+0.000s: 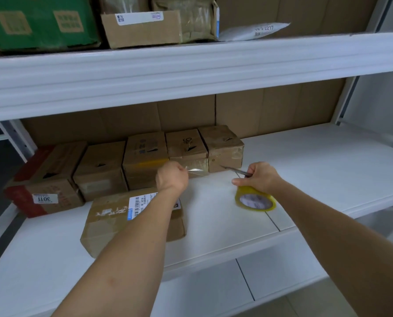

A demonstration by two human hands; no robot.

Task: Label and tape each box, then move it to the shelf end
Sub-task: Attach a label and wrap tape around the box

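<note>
Head view: the left hand (171, 177) pinches a clear strip of cut tape (196, 171), stretched toward the front of the brown cardboard box with dark scrawl on top (186, 148), which sits in the row just beyond both hands. The right hand (260, 177) grips a slim metal blade (235, 170) and hooks the yellow-edged roll of clear tape (255, 200) beneath its fingers.

Best play, I'd say: keep the strip taut, land it square over the seam, smooth outward, blade angled away.

The boxes are all closed, contents unseen. A flat brown parcel with a barcode label (133, 216) lies under the left forearm, on the white shelf (316, 170). The free shelf end lies right of the right hand.
</note>
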